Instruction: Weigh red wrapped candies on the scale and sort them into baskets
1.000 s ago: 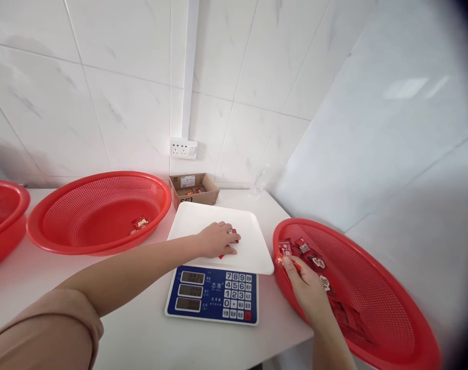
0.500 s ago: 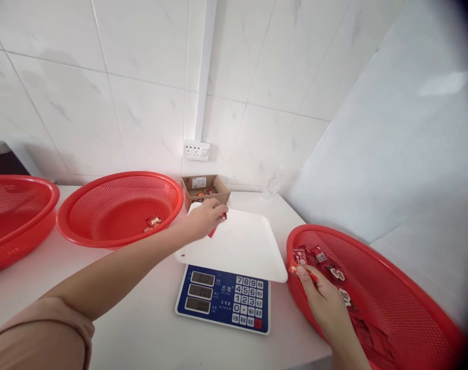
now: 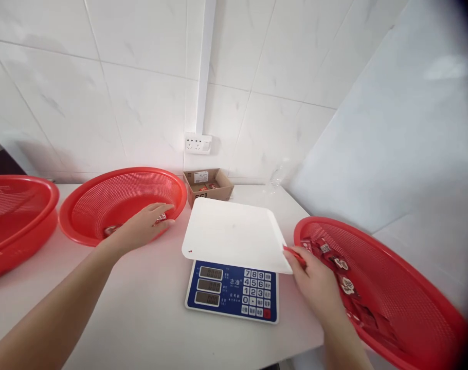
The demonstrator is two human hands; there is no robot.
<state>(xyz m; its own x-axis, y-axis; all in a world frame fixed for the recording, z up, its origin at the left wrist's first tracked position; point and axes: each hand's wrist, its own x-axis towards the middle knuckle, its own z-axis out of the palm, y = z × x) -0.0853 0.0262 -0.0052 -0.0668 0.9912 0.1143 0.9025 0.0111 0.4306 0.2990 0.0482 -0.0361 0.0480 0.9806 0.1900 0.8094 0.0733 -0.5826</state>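
Note:
My left hand point(image 3: 145, 224) is over the front right rim of a red plastic basket point(image 3: 122, 177), fingers apart. A small red and white packet point(image 3: 162, 218) shows between its thumb and fingers, down in the basket; another packet point(image 3: 110, 229) lies to its left. My right hand point(image 3: 313, 275) pinches a small red packet point(image 3: 297, 255) at the right front corner of the scale's white pan point(image 3: 234, 231). Below the pan, the blue scale panel point(image 3: 233, 291) reads zeros. Beside my right hand, several red packets point(image 3: 347, 285) lie in the right-hand red basket point(image 3: 411, 262).
Behind the pan stands an open cardboard box point(image 3: 209, 192) with a few packets inside. Another red basket point(image 3: 21, 226) stands at the far left. A clear plastic object point(image 3: 276, 177) is near the wall, and a white power socket point(image 3: 198, 143) is above the box.
My left hand has moved left from above the pan to the basket and let go of its red packet. My right hand has carried a packet from the right-hand basket to the pan's corner.

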